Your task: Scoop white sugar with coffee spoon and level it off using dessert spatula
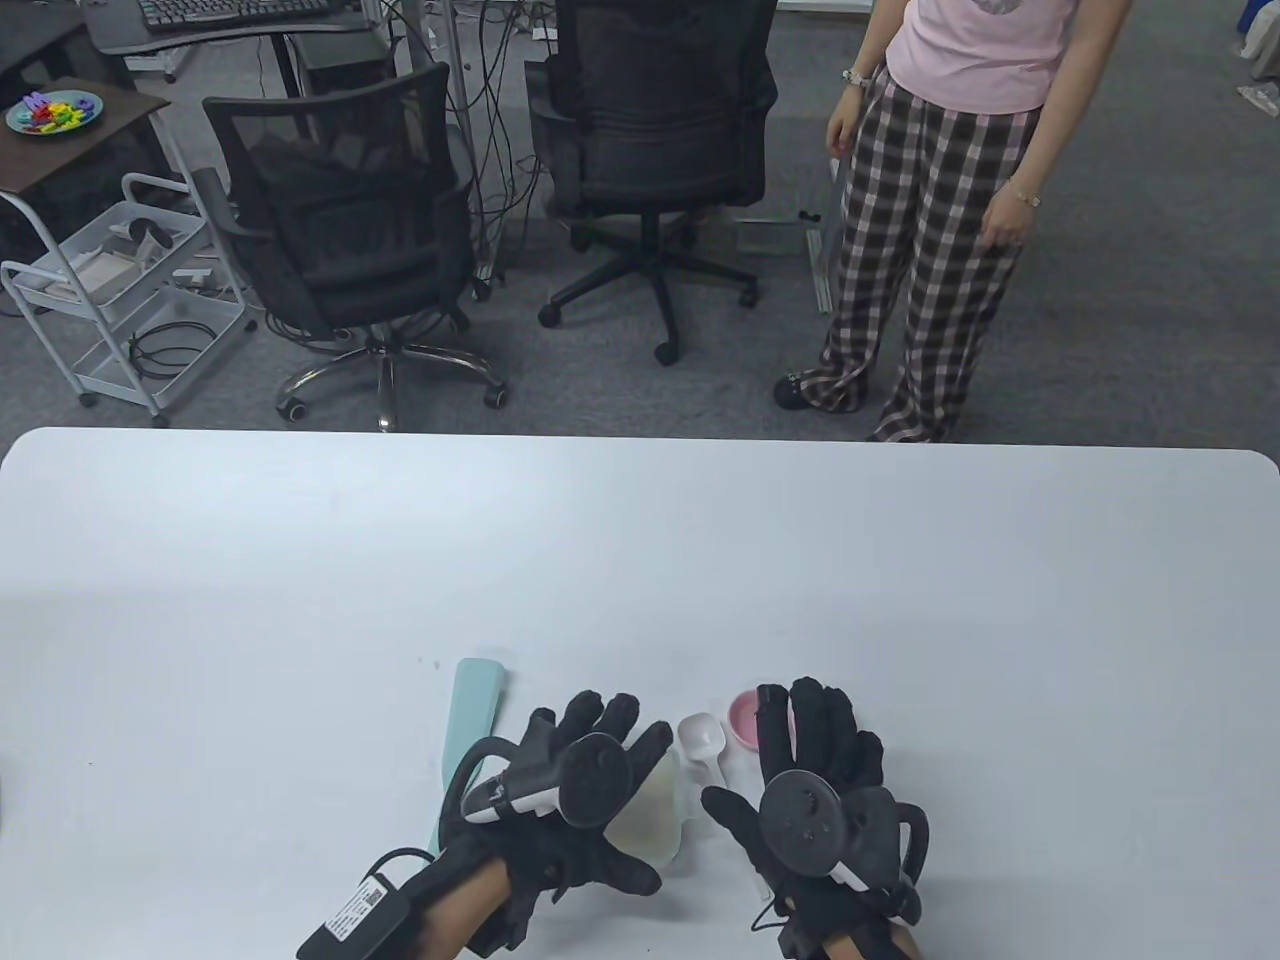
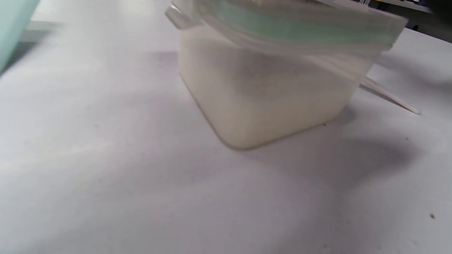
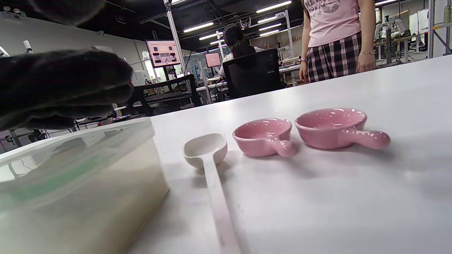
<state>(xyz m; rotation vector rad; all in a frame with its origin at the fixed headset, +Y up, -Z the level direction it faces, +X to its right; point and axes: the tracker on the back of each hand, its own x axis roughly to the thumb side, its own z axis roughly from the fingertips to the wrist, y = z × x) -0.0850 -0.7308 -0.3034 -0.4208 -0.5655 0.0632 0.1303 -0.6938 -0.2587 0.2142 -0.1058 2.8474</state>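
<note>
A translucent lidded container of white sugar (image 1: 650, 815) (image 2: 268, 91) (image 3: 70, 190) stands near the table's front edge. My left hand (image 1: 600, 750) spreads over its lid; in the right wrist view its fingers (image 3: 63, 84) hover just above the lid, gripping nothing. The white coffee spoon (image 1: 703, 740) (image 3: 206, 148) lies right of the container, bowl pointing away. A mint dessert spatula (image 1: 470, 715) (image 2: 14, 24) lies left of it. My right hand (image 1: 815, 745) stretches flat over two small pink dishes (image 3: 263, 135), empty.
A second pink dish (image 3: 332, 127) sits right of the first. The white table (image 1: 640, 560) stretches bare beyond the hands. A person (image 1: 940, 200) stands past its far edge, beside two office chairs (image 1: 350, 230).
</note>
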